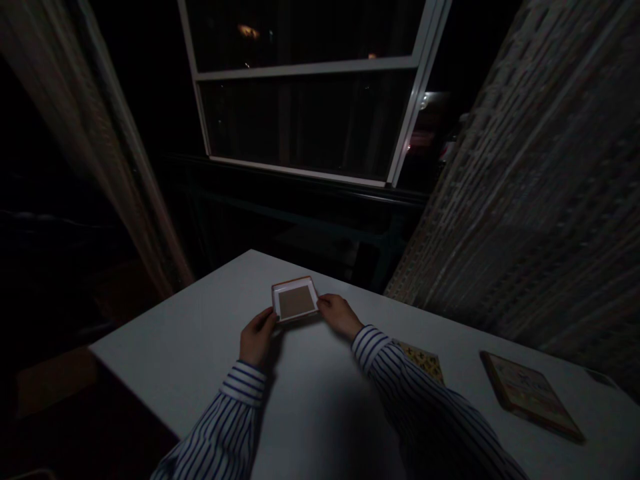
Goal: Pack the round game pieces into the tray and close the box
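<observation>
Dark window [305, 123] beyond white table [200, 333].

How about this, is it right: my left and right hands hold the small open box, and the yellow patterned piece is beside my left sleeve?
Not quite: the head view shows the yellow patterned piece beside your right sleeve. Your left hand and right hand do hold the small open box.

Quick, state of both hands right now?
Left hand: closed on the near left corner of the open box.
Right hand: closed on the box's right side.
</observation>
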Available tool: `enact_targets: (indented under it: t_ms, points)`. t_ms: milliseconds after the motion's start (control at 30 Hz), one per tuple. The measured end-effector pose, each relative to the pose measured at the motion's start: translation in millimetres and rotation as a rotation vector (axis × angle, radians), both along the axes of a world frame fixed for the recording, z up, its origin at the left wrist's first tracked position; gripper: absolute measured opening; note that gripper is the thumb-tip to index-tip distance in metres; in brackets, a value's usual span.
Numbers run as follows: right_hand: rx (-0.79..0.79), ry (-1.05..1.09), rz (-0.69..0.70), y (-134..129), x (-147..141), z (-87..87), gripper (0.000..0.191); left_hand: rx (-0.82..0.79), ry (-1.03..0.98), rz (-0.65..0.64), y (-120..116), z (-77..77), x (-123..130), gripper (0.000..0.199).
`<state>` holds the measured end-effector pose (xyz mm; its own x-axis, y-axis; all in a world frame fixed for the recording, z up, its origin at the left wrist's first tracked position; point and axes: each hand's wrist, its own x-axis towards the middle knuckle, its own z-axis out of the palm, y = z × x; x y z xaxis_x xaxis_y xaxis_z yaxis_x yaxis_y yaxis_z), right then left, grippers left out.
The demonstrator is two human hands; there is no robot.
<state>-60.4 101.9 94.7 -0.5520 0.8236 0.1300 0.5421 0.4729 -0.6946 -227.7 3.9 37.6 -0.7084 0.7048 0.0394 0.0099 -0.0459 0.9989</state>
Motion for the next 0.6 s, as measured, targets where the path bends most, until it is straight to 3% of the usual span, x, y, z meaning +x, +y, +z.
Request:
enact_targets:
  t_ms: [600]
  points:
    - [-0.015, 0.09, -0.064, -8.2, 49.3, 3.5, 0.032, 0.047, 0.013, -0.111, 4.9, 5.4, 35.4, 0.038]
